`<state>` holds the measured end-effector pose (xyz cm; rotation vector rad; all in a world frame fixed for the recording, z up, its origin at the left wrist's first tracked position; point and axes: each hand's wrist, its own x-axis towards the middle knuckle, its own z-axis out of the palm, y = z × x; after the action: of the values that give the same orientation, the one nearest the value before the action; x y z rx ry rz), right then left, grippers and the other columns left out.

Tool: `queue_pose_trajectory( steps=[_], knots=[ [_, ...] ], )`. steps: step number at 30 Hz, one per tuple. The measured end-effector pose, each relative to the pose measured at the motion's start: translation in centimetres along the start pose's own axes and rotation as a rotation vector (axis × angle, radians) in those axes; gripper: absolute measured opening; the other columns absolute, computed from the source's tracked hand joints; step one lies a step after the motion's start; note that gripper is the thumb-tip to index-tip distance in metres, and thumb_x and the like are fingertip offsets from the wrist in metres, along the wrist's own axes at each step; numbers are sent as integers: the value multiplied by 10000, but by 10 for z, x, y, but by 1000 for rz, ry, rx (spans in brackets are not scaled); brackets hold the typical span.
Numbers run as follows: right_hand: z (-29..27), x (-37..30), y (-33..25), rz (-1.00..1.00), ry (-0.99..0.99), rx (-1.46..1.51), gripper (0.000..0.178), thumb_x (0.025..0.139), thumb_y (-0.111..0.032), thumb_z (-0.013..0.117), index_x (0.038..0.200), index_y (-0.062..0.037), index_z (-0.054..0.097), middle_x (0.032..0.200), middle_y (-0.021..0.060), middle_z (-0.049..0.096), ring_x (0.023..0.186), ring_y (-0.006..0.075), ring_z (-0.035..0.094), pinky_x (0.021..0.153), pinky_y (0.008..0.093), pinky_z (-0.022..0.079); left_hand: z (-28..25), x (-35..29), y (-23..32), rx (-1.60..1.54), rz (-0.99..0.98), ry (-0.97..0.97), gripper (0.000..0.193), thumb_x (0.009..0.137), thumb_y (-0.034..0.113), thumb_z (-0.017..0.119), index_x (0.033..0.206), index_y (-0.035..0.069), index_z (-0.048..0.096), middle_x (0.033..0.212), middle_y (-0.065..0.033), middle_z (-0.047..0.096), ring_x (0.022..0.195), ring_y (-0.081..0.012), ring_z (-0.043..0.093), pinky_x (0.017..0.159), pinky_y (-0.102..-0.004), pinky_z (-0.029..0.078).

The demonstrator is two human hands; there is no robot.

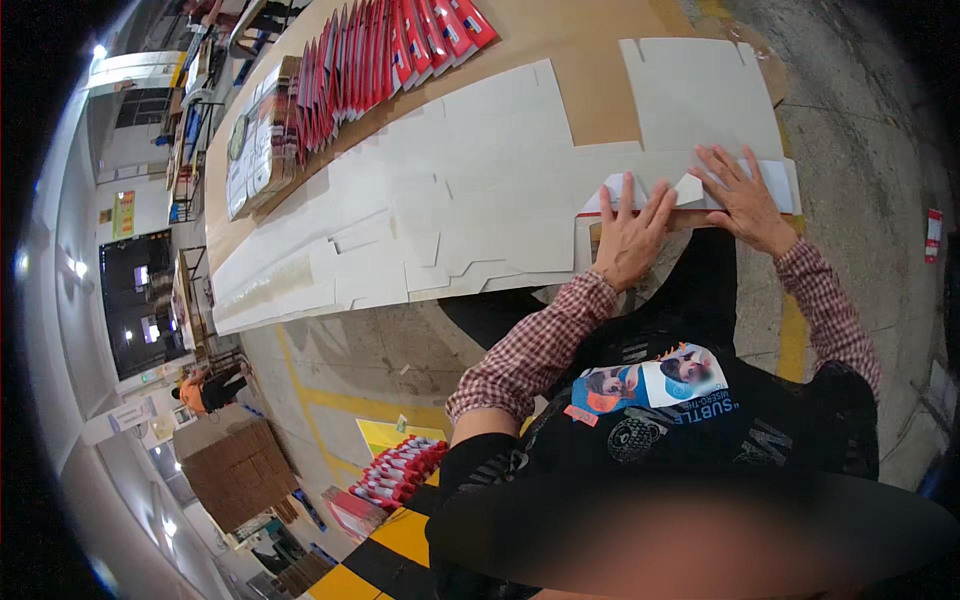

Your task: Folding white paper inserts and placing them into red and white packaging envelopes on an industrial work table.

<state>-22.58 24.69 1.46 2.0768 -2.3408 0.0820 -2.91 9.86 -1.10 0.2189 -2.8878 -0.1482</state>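
Head view: I see left hand (630,240) and right hand (750,205), fingers spread, flat on white card (690,189) at the edge of a brown worktable (598,105)

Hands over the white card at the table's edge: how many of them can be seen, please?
2: the left hand, and the right hand farther to the right, both over the white card. None seems hidden there.

The hands (630,242) partly hide the white card (689,188) beneath, and a distant person (205,390) appears too small for detail.
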Motion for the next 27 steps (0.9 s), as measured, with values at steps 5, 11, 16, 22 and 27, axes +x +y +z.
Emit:
queue_pose_trajectory(
  steps=[5,11,16,22,27],
  knots=[
    [20,-58,6,708,874,455,583,940,-444,426,1392,-83,350,1476,146,242,1357,258,244,1096,473,204,3,12,8,-13,15,-129,719,822,386,602,1416,133,285,1479,-58,262,1323,-473,183,992,-699,153],
    [64,-42,-10,986,1016,1413,504,924,-221,546,1348,-11,370,1386,134,393,1286,254,358,1057,415,298,14,45,60,-463,266,-152,1036,685,602,652,1430,40,202,1476,-102,260,1350,-451,146,1059,-622,148],
    [-10,28,-14,166,627,449,609,839,-89,520,1407,-71,303,1447,169,297,1330,336,278,1099,450,208,-4,8,24,-454,14,-126,1073,590,602,716,1372,-9,308,1445,-219,256,1353,-422,175,1091,-545,150],
    [-14,35,-9,103,102,401,752,736,26,460,1441,-141,259,1511,136,158,1364,377,197,1123,447,160,-40,-33,-56,269,80,-219,615,701,390,714,1153,9,545,1258,-173,515,1106,-279,520,952,-450,386],
    [-4,23,-12,65,592,755,618,866,-150,500,1438,-237,282,1517,109,161,1386,369,143,1126,467,129,-52,55,-120,-443,43,-813,270,772,306,671,835,44,677,695,-128,643,656,-226,614,658,-357,494]
  ],
)
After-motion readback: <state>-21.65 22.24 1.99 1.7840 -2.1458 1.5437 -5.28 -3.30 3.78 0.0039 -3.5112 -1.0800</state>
